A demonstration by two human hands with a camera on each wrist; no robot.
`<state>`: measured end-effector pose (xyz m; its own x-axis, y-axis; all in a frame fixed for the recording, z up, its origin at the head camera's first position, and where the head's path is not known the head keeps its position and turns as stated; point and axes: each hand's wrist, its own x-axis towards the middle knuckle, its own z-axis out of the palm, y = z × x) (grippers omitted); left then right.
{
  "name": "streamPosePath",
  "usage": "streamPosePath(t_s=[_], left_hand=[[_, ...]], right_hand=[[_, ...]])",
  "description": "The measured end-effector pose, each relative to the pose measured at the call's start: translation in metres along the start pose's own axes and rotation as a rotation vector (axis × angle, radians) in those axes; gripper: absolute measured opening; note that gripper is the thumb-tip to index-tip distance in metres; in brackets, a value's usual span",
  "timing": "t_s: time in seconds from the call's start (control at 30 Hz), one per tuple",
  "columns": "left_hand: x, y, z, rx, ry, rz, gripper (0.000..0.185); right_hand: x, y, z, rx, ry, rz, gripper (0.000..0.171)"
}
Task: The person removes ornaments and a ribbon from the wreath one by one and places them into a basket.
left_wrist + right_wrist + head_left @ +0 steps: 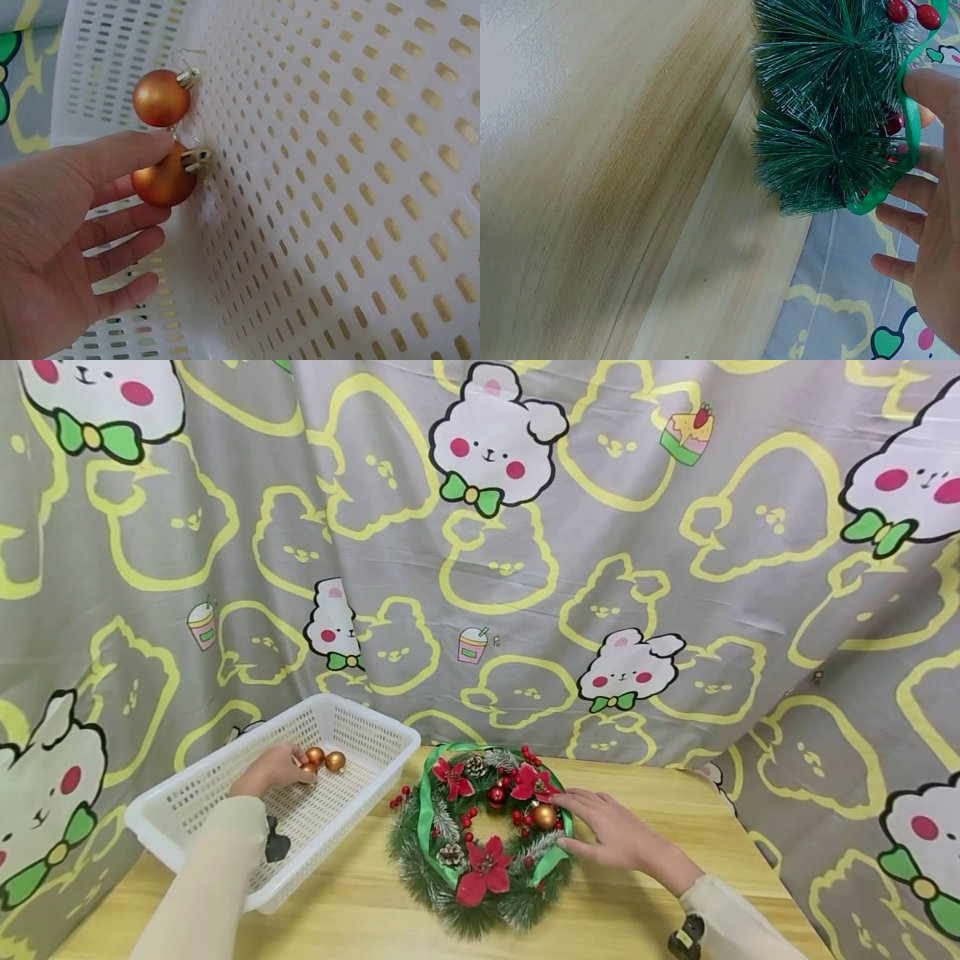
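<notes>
Head view: left hand [273, 768] is down in the white basket [187, 785], fingers at a small cluster of copper-gold baubles [324, 760]. Looks like three there, one partly hidden under the fingers. Right hand [611, 831] lies flat, fingers spread, on the right edge of the wreath [480, 835], just beside a gold bauble [545, 816] already sitting among the poinsettias, pine cones and red berries. The wreath lies flat on the wooden tabletop [360, 910], next to the basket.

Progress, as a judgement: one gold bauble seems mounted on the wreath, the rest wait in the basket, so decorating is early, most still to go.

Left wrist view: close-up the head view lacks. Thumb [127, 154] and fingers are relaxed, mostly straight, the thumb tip touching the lower bauble [163, 180]; the upper bauble [160, 97] sits apart from the hand, wire hook visible. No closed pinch yet. Only two baubles show here; the third is out of frame.

Right wrist view: from under the wreath edge, green needles, a ribbon loop [900, 157], red berries [909, 10]. Fingers [911, 221] are straight and splayed against the rim, steadying, not gripping. A sliver of the mounted bauble peeks out behind the ribbon; the basket is not visible here.
</notes>
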<state>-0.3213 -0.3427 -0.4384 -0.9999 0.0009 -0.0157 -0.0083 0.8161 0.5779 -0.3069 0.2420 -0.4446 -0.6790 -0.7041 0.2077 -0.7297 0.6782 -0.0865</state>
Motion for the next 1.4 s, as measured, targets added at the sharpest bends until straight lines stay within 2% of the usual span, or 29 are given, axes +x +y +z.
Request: streamPosePath(t_s=[0.2, 0.43, 0.6, 0.77, 0.9, 1.03, 1.23, 1.3, 1.4], left_hand=[[0.003, 0.011, -0.008, 0.028, 0.007, -0.011, 0.038], [0.017, 0.038, -0.018, 0.057, 0.07, 0.072, 0.041], [0.024, 0.075, -0.023, 0.081, 0.131, 0.151, 0.04], [0.022, 0.126, -0.018, 0.09, 0.163, 0.247, 0.043], [0.017, 0.17, -0.005, 0.045, 0.161, 0.315, 0.046], [0.012, 0.207, 0.016, -0.012, 0.161, 0.382, 0.042], [0.007, 0.247, 0.056, -0.072, 0.149, 0.506, 0.036], [0.006, 0.257, 0.071, -0.091, 0.129, 0.564, 0.034], [0.006, 0.27, 0.093, -0.14, 0.054, 0.643, 0.032]], right_hand=[[0.0, 0.001, 0.002, -0.006, 0.005, 0.001, 0.066], [-0.001, -0.001, -0.001, 0.002, 0.002, 0.002, 0.066], [0.0, -0.001, -0.001, 0.014, -0.006, 0.006, 0.066], [-0.001, -0.001, -0.002, 0.025, -0.006, 0.011, 0.066], [-0.001, -0.001, -0.001, 0.027, 0.001, 0.008, 0.066], [-0.001, -0.001, 0.0, 0.03, 0.012, 0.0, 0.065], [-0.001, -0.001, 0.002, 0.044, 0.02, -0.005, 0.065], [0.0, -0.001, 0.001, 0.046, 0.019, 0.001, 0.065], [0.0, -0.001, 0.0, 0.047, 0.013, 0.011, 0.065]])
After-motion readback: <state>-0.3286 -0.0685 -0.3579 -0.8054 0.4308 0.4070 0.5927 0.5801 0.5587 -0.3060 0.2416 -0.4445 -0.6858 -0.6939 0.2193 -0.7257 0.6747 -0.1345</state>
